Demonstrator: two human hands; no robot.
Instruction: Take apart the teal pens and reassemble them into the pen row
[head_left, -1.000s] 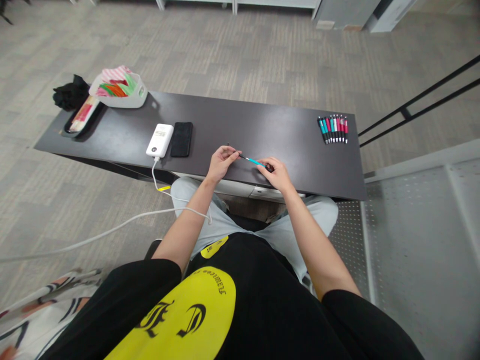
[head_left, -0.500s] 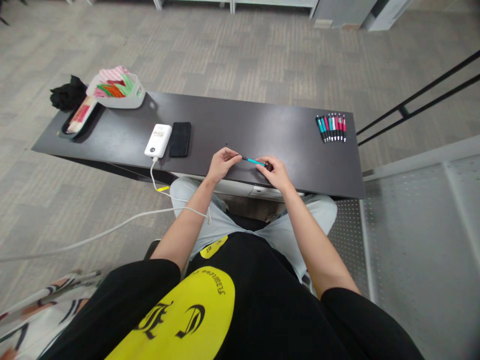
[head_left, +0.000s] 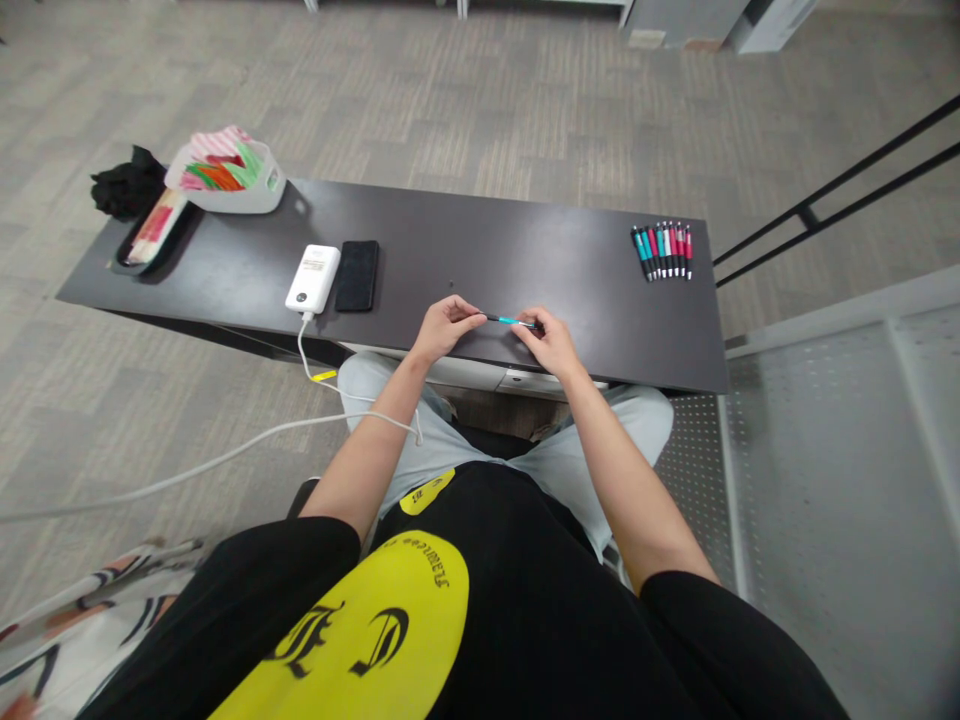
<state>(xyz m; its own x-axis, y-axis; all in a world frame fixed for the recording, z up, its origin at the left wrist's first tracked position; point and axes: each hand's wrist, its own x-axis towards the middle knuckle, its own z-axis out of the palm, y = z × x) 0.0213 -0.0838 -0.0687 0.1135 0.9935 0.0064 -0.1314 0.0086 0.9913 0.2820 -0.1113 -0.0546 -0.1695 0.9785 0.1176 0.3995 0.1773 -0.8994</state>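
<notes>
A teal and black pen (head_left: 507, 321) stretches between my two hands, just above the front edge of the dark table. My left hand (head_left: 448, 326) pinches its black end between thumb and fingers. At the other end, my right hand (head_left: 547, 339) has its fingers closed round the pen, hiding part of it. Several pens (head_left: 661, 251) in teal, red and white with black grips lie side by side at the right end of the table.
A white power bank (head_left: 312, 279) with a cable (head_left: 255, 440) lies beside a black phone (head_left: 357, 276). At the table's left end are a white basket (head_left: 255, 200) of colourful strips, a black tray (head_left: 154, 258) and a black bundle (head_left: 127, 185). Metal panels (head_left: 847, 420) stand on the right.
Within my right hand the dark part of the pen looks slimmer and the fingers have shifted slightly. My left hand keeps its pinch. The whole view has tilted a little.
</notes>
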